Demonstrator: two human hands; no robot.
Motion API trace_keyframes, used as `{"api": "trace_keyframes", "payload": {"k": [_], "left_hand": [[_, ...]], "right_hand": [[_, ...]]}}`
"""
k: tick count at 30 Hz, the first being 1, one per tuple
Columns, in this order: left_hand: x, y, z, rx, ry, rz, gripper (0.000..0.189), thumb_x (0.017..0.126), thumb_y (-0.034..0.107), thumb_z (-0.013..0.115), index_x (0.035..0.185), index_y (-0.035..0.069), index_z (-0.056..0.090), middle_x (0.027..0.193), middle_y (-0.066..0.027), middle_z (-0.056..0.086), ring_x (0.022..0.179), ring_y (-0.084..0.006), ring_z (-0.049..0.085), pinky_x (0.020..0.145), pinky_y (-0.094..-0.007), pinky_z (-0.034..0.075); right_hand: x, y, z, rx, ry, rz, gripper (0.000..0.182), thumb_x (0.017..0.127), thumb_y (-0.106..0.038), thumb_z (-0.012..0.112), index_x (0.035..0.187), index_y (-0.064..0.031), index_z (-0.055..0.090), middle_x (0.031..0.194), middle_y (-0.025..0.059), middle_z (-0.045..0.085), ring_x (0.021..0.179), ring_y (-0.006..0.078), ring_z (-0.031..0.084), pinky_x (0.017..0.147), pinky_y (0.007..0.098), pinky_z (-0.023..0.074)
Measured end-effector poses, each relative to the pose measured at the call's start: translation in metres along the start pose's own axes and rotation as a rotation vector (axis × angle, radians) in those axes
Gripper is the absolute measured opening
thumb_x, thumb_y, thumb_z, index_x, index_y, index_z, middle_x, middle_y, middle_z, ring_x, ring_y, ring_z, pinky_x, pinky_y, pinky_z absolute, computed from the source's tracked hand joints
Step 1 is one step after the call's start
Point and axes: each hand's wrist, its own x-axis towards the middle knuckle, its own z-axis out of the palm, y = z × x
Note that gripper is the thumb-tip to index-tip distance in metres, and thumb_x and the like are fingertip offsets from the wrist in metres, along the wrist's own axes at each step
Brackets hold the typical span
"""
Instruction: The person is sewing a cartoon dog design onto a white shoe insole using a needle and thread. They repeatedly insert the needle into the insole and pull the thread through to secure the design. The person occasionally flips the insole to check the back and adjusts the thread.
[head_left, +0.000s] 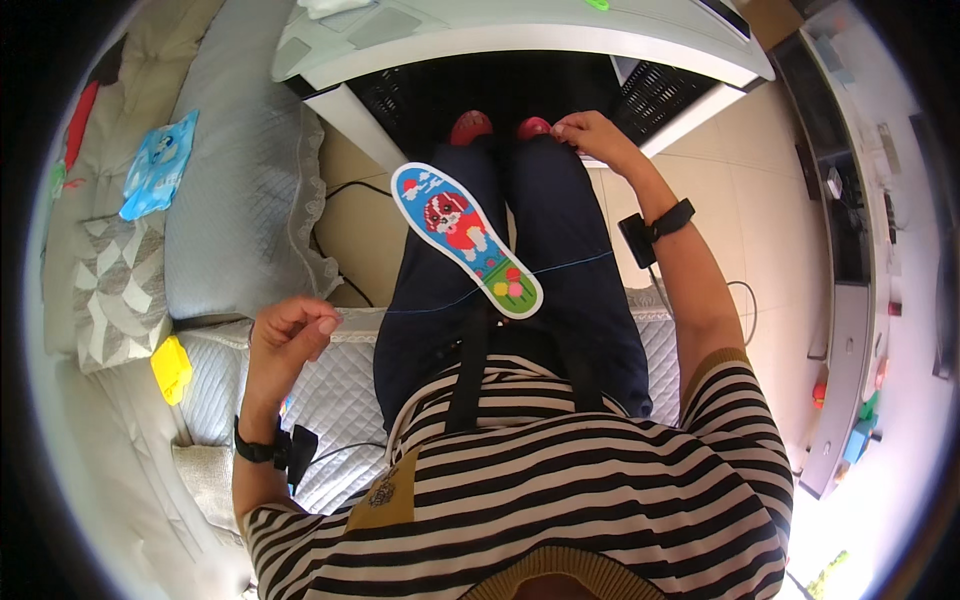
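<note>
An insole with a printed dog and flowers lies slantwise across my dark-trousered thighs. A thin blue thread crosses its lower part and stretches out on both sides. To the left, my left hand is raised beside my thigh, thumb and forefinger pinched where the thread appears to end. My right hand is held out beyond my right knee, near the table's underside, with fingertips together. Whether a needle or thread is between those fingertips is too small to tell. The thread's right part fades from sight past my right thigh.
A white-edged table stands just beyond my knees. I sit on a quilted sofa cover; a blue packet, a patterned cushion and a yellow object lie left. Cables run from both wrist devices. A long cabinet stands right.
</note>
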Motion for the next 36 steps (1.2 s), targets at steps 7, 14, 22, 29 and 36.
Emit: {"api": "trace_keyframes", "payload": {"k": [7,14,22,29,36], "left_hand": [[0.013,0.018,0.004,0.045,-0.053,0.014,0.008,0.087,0.01,0.062,0.089,0.002,0.064,0.064,0.0028,0.054,0.053,-0.0021,0.042,0.048,-0.0177,0.031],[0.041,0.022,0.021,-0.064,-0.034,0.136,0.011,0.087,0.013,0.062,0.089,0.002,0.063,0.063,0.0028,0.053,0.052,-0.0021,0.041,0.047,-0.0175,0.031],[0.057,0.009,0.05,-0.176,-0.032,0.173,0.012,0.088,0.013,0.061,0.091,0.001,0.062,0.06,0.0022,0.051,0.05,-0.0033,0.04,0.047,-0.0184,0.03],[0.057,-0.016,0.057,-0.295,0.066,0.206,0.014,0.09,0.012,0.057,0.092,-0.001,0.06,0.055,0.0028,0.043,0.046,-0.0053,0.036,0.046,-0.0211,0.029],[0.059,-0.002,0.063,-0.403,0.142,0.316,0.015,0.089,0.011,0.059,0.091,-0.003,0.062,0.055,0.0024,0.046,0.046,-0.004,0.035,0.045,-0.0201,0.027]], "right_hand": [[0.006,-0.01,-0.009,0.094,-0.114,0.042,0.024,0.074,-0.001,0.055,0.098,-0.001,0.057,0.079,0.0031,0.059,0.073,0.0097,0.056,0.064,0.0237,0.0453],[0.014,0.01,-0.012,0.11,-0.145,-0.025,0.023,0.07,0.001,0.054,0.092,0.0018,0.058,0.077,0.0055,0.061,0.07,0.0121,0.058,0.061,0.0232,0.0451],[0.008,0.022,-0.015,-0.187,-0.061,-0.027,0.012,0.074,0.0,0.058,0.083,0.0028,0.065,0.075,0.0107,0.065,0.068,0.0179,0.062,0.061,0.0294,0.0488],[-0.027,0.06,-0.037,-0.437,0.279,-0.267,0.011,0.077,-0.002,0.057,0.086,-0.0017,0.064,0.078,0.0161,0.065,0.074,0.0262,0.065,0.067,0.0342,0.0505],[-0.101,-0.015,-0.021,0.213,0.445,-0.23,0.012,0.085,-0.015,0.064,0.09,-0.0037,0.066,0.078,-0.0026,0.059,0.071,0.0043,0.052,0.064,0.0184,0.0418]]}}
